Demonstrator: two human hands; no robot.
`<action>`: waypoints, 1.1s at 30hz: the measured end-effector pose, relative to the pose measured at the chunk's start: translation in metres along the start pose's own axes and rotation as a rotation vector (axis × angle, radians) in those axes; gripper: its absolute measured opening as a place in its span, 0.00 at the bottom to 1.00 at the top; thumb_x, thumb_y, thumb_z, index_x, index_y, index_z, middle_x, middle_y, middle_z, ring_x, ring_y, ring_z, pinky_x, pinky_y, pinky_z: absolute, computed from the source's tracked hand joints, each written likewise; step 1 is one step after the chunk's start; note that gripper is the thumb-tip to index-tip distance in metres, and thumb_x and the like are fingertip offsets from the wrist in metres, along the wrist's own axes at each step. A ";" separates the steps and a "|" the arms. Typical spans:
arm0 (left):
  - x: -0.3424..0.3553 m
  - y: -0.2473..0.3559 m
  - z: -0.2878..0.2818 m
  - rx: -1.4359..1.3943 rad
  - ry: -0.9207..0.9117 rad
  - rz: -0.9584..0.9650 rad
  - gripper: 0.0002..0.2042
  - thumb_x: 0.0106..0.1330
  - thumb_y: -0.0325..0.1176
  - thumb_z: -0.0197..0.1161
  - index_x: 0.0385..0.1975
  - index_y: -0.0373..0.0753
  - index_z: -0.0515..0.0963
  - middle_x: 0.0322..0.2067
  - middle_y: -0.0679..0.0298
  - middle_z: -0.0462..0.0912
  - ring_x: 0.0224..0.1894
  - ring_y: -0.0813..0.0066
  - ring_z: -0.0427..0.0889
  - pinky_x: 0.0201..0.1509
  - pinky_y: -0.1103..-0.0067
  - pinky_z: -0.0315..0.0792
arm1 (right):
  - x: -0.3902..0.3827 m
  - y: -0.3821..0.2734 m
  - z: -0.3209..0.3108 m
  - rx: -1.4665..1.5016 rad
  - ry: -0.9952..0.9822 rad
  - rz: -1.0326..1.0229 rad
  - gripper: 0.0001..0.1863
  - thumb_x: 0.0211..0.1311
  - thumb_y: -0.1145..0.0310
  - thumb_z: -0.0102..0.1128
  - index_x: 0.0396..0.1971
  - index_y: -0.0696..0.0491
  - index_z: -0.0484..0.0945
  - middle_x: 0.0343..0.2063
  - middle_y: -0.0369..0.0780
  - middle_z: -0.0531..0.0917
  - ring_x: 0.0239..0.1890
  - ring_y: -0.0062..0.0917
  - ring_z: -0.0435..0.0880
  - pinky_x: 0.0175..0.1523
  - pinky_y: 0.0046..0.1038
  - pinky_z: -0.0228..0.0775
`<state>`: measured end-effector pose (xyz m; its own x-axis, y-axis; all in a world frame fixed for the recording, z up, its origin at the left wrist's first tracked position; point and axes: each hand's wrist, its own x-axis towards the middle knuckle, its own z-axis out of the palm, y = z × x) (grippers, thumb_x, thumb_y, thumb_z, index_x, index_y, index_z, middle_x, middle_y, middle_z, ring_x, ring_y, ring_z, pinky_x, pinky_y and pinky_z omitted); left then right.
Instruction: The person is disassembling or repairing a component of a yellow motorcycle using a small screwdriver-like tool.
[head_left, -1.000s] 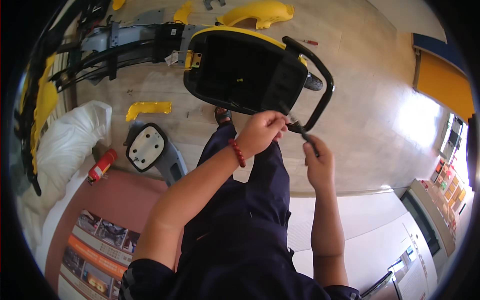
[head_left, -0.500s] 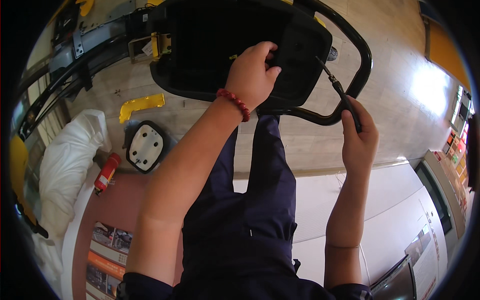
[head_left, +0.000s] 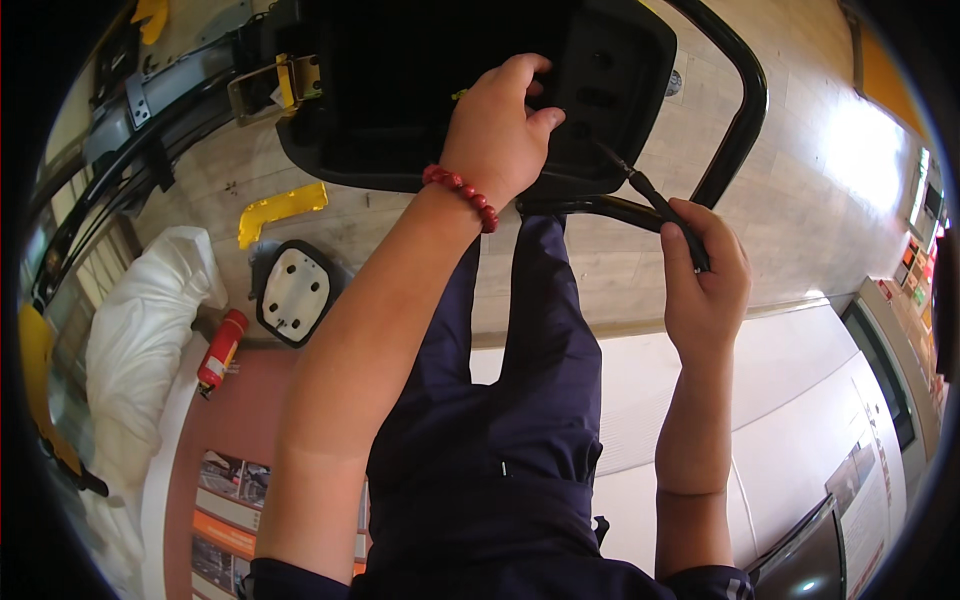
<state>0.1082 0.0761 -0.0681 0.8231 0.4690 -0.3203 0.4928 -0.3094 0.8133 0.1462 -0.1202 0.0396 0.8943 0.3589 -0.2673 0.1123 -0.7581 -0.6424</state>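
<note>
A black plastic tub (head_left: 345, 170) with a deep, dark inside lies at the top of the view. Over its right part is my left hand (head_left: 500, 130), a red bead bracelet at the wrist. Its fingers are curled toward the thumb; what they hold, if anything, is too small or hidden to name. My right hand (head_left: 708, 280) grips the black handle of a screwdriver (head_left: 652, 197). The shaft points up and left, its tip over the tub's right end, close to several dark holes there. A curved black tube frame (head_left: 745, 120) runs around the tub's right side.
On the floor to the left lie a yellow bent part (head_left: 283, 208), a black-edged pad with a white plate (head_left: 295, 292), and a red fire extinguisher (head_left: 222, 350). White sheeting (head_left: 145, 330) is bunched farther left. A yellow bracket (head_left: 291, 82) adjoins the tub.
The screwdriver has moved left with my right hand, its tip going from the tub's right edge to over its inside. My left hand keeps its curled pose, while the whole view has shifted slightly.
</note>
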 end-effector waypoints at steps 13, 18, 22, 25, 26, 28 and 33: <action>0.005 0.007 -0.009 -0.017 -0.045 -0.064 0.20 0.58 0.26 0.70 0.51 0.37 0.76 0.40 0.55 0.83 0.36 0.65 0.85 0.43 0.73 0.79 | 0.005 -0.001 0.016 -0.019 0.016 -0.004 0.08 0.61 0.76 0.62 0.40 0.58 0.81 0.29 0.43 0.82 0.29 0.27 0.80 0.35 0.26 0.70; 0.005 0.005 -0.009 0.006 -0.045 -0.043 0.21 0.58 0.28 0.70 0.53 0.37 0.75 0.41 0.58 0.84 0.36 0.69 0.84 0.42 0.75 0.78 | 0.006 0.001 0.017 -0.024 0.020 -0.032 0.08 0.61 0.76 0.62 0.40 0.58 0.81 0.30 0.43 0.82 0.30 0.30 0.81 0.36 0.27 0.71; 0.005 0.003 -0.010 0.038 -0.040 -0.013 0.22 0.58 0.29 0.70 0.54 0.38 0.75 0.41 0.59 0.84 0.37 0.71 0.84 0.42 0.76 0.78 | 0.007 0.001 0.018 -0.011 0.022 -0.057 0.08 0.61 0.76 0.62 0.40 0.58 0.80 0.29 0.43 0.82 0.29 0.31 0.81 0.36 0.27 0.71; 0.005 0.003 -0.010 0.010 -0.048 -0.036 0.23 0.58 0.29 0.70 0.54 0.38 0.75 0.41 0.59 0.85 0.38 0.71 0.84 0.43 0.76 0.78 | 0.005 -0.002 0.018 -0.027 0.008 -0.057 0.08 0.60 0.77 0.62 0.40 0.58 0.80 0.29 0.43 0.82 0.30 0.31 0.82 0.36 0.28 0.72; 0.005 0.003 -0.009 0.011 -0.036 -0.024 0.22 0.58 0.28 0.70 0.53 0.37 0.75 0.41 0.58 0.84 0.36 0.70 0.84 0.42 0.76 0.78 | 0.005 -0.003 0.018 -0.032 0.004 -0.064 0.08 0.60 0.77 0.62 0.39 0.58 0.80 0.29 0.43 0.82 0.30 0.32 0.82 0.36 0.28 0.72; 0.005 0.003 -0.009 0.021 -0.018 -0.001 0.21 0.57 0.27 0.70 0.51 0.36 0.76 0.40 0.57 0.83 0.33 0.68 0.83 0.41 0.75 0.79 | 0.005 -0.005 0.019 -0.073 0.008 -0.119 0.08 0.59 0.78 0.61 0.39 0.59 0.80 0.28 0.43 0.82 0.30 0.33 0.82 0.36 0.29 0.73; 0.006 0.004 -0.008 0.014 -0.021 -0.006 0.21 0.57 0.27 0.70 0.52 0.36 0.76 0.39 0.57 0.83 0.33 0.69 0.83 0.41 0.75 0.79 | 0.006 -0.005 0.019 -0.075 0.002 -0.164 0.08 0.59 0.78 0.61 0.39 0.59 0.80 0.29 0.43 0.82 0.31 0.34 0.82 0.37 0.29 0.74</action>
<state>0.1125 0.0842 -0.0624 0.8257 0.4538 -0.3350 0.5015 -0.3187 0.8044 0.1430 -0.1036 0.0276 0.8619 0.4806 -0.1617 0.2892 -0.7279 -0.6217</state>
